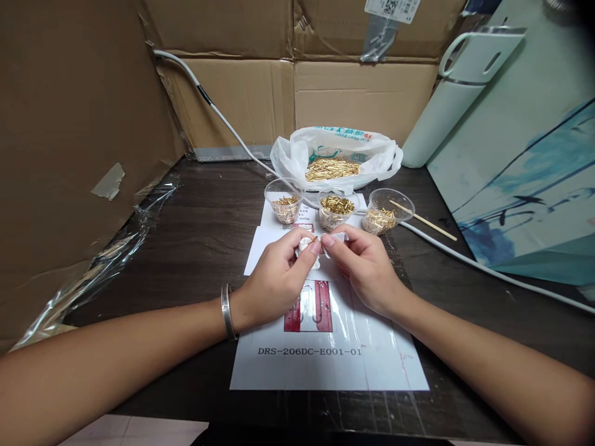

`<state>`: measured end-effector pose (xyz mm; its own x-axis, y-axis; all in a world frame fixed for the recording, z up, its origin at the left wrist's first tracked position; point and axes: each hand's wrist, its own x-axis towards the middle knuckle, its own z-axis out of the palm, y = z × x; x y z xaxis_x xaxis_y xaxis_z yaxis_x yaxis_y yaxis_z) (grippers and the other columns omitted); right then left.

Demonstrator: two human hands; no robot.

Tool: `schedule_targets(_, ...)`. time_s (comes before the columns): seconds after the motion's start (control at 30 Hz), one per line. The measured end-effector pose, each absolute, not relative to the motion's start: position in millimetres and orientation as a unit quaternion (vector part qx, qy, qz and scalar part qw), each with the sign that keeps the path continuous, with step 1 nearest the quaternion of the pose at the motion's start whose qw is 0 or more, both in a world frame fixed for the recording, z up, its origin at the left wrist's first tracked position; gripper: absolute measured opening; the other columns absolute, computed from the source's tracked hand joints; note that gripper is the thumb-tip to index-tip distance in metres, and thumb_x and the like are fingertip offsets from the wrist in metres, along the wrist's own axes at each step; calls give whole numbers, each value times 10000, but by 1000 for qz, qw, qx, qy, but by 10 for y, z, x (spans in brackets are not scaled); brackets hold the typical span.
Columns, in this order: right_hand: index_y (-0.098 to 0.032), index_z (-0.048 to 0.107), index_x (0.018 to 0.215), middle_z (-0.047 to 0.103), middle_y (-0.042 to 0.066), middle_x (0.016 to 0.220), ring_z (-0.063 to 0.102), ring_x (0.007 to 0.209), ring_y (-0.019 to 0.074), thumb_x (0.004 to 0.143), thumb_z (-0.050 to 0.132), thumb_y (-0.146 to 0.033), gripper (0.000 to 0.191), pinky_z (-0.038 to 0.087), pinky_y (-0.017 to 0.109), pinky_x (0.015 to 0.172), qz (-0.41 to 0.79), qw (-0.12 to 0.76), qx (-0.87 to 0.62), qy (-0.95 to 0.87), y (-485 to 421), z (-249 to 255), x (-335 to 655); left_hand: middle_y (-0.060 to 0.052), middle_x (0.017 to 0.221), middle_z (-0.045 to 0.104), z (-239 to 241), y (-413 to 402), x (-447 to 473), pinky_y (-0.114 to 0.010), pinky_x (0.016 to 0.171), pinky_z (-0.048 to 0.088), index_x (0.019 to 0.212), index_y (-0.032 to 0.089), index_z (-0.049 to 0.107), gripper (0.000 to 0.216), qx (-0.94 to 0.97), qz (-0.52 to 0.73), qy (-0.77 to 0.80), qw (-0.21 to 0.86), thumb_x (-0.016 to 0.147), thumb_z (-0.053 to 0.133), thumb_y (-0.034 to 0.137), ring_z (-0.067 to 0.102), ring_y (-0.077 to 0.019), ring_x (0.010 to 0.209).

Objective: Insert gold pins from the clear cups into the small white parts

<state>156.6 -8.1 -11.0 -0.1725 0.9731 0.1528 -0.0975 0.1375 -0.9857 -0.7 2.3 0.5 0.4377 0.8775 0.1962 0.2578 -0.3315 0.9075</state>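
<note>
Both hands meet above the printed white sheets. My left hand (283,266) is closed, pinching a thin brass-coloured pin (313,240) between thumb and forefinger, with crumpled white tissue (304,244) bunched under the fingers. Its wrist wears a silver bangle. Close beside it, my right hand (365,263) is closed on a white piece of tissue (341,237), its fingertips almost touching the pin. Just beyond the hands stand three clear plastic cups of small brass-coloured parts: a left cup (284,210), a middle cup (335,217) and a right cup (379,222).
A white plastic bag (290,162) full of long brass-coloured pins lies open behind the cups. A wooden stick (434,228) leans out of the right cup. One white cable (488,267) crosses the dark table (186,248). Cardboard walls (251,99) and a white bottle (441,111) border it.
</note>
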Motion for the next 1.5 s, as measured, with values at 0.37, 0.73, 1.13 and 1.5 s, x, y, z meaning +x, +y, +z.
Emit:
schedule_targets(0.37, -187, 450, 725, 363, -61, 601, 295, 535, 56, 921, 467, -388, 282, 249, 238, 528, 488, 461, -427, -605, -107, -103, 1582, 34, 714, 434, 6, 21, -9, -250, 620, 331, 786, 168, 442, 251, 732, 335, 395, 443, 949, 383, 349, 373, -84, 654)
schedule_targets(0.73, -193, 466, 713, 299, -68, 558, 253, 495, 64, 915, 490, -350, 257, 226, 248, 511, 528, 491, -401, -566, -84, -106, 1594, 31, 699, 400, 23, 18, -30, -278, 607, 294, 774, 175, 417, 288, 729, 290, 415, 461, 958, 336, 381, 348, -96, 652)
schedule_targets(1.13, -179, 448, 709, 371, -57, 611, 315, 560, 66, 924, 454, -374, 291, 269, 237, 548, 473, 448, -428, -626, -87, -85, 1586, 17, 716, 422, 12, 20, -14, -263, 599, 306, 784, 171, 426, 259, 720, 310, 403, 473, 951, 356, 358, 351, -105, 653)
schedule_targets(1.5, -174, 488, 707, 348, -67, 582, 280, 511, 54, 907, 499, -335, 258, 256, 231, 518, 506, 483, -405, -589, -83, -87, 1586, 23, 690, 401, 2, 21, -20, -268, 575, 290, 774, 177, 407, 283, 722, 300, 407, 472, 951, 347, 390, 339, -102, 627)
